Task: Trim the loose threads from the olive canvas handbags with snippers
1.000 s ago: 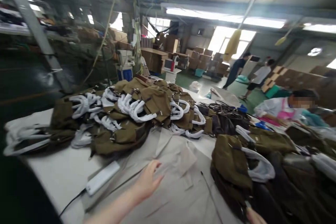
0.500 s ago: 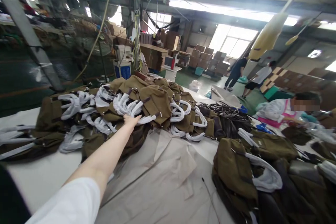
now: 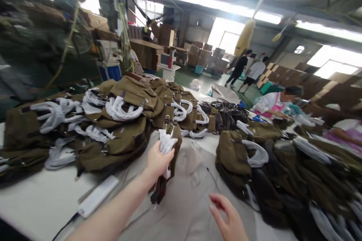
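Observation:
My left hand (image 3: 160, 160) is closed round the white-wrapped handles of an olive-green bag (image 3: 175, 139), which hangs upright and edge-on above the cloth-covered table. Dark brown trim shows at the bag's lower end. Low in the view, my right hand (image 3: 226, 216) is held over the cloth (image 3: 195, 196) with thumb and fingers apart and nothing between them. Behind the held bag and to its left lies a heap of similar olive bags (image 3: 113, 154), their handles wrapped in white.
More olive bags (image 3: 233, 154) are piled on the right. Dark straps (image 3: 226, 107) lie in a tangle at the back. A white power strip (image 3: 98, 196) with a black cord is at front left. A person in pink and white (image 3: 268, 105) sits across the table; others stand farther off.
My left hand has lifted a bag from the heap by its handles and brought it right and nearer. My right hand has come into view. The camera has turned right.

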### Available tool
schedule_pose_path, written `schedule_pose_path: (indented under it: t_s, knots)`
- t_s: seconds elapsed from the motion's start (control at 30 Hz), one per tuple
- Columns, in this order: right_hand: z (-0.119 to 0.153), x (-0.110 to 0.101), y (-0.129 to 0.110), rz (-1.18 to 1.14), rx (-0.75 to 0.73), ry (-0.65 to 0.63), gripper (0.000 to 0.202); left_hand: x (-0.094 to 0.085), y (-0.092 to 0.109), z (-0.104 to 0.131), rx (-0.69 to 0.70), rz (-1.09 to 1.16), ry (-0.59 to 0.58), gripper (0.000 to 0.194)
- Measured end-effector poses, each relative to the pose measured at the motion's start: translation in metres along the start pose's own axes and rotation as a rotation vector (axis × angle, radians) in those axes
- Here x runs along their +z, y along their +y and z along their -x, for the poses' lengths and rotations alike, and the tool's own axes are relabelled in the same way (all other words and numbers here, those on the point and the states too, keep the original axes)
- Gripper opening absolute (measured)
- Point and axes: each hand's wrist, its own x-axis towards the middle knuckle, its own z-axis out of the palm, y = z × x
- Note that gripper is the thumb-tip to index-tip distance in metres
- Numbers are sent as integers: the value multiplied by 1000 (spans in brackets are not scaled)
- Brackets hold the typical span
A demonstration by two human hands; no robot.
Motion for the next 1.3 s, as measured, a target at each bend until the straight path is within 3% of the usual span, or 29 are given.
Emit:
schedule_pose_path:
  t_s: [0.07, 0.13, 0.2, 0.27, 0.37, 0.43, 0.5, 0.57, 0.63, 0.7, 0.77, 0.93, 1.0, 1.1, 1.17, 1.23, 1.3]
  knots:
    - [-1, 10, -37, -180, -57, -38, 47, 13, -3, 51, -59, -2, -145, 33]
    - [-1, 26, -66, -448, 30, -166, 54, 23, -12, 94, -111, 64, -296, 39]
    - [1, 46, -82, -698, 159, -271, 53, 29, -22, 123, -99, 164, -418, 42]
    - [4, 60, -88, -848, 227, -235, 47, 28, -26, 137, -59, 201, -470, 39]
    - [4, 56, -85, -918, 246, -70, 46, 17, -24, 129, -74, 186, -443, 37]
    - [2, 32, -80, -915, 250, 17, 46, 4, -25, 112, -128, 226, -382, 40]
    - [3, -5, -77, -881, 240, 76, 43, -11, -33, 92, -166, 209, -307, 43]
    - [10, -45, -78, -816, 196, 39, 40, -26, -47, 72, -145, 12, -204, 45]
    - [21, -79, -82, -713, 146, -110, 37, -35, -59, 56, -10, -283, -40, 51]
    - [31, -99, -86, -553, 115, -253, 33, -36, -61, 48, 189, -468, 68, 63]
    - [37, -105, -90, -356, 112, -255, 29, -28, -51, 48, 374, -487, 34, 69]
    - [38, -94, -101, 197, -83, 83, 22, 8, 2, 70, 639, -455, -352, 66]
    - [45, -92, -107, 277, -158, 54, 17, 20, 21, 79, 698, -440, -585, 66]
    - [63, -96, -113, 180, -202, -61, 23, 29, 42, 91, 718, -392, -1009, 58]
    - [72, -100, -110, 70, -175, -123, 28, 31, 51, 96, 594, -356, -1287, 40]
    - [75, -104, -99, 3, -119, -145, 30, 32, 55, 101, 338, -263, -1562, 31]
    - [74, -108, -85, -5, -81, -137, 30, 35, 50, 110, 42, -95, -1748, 35]
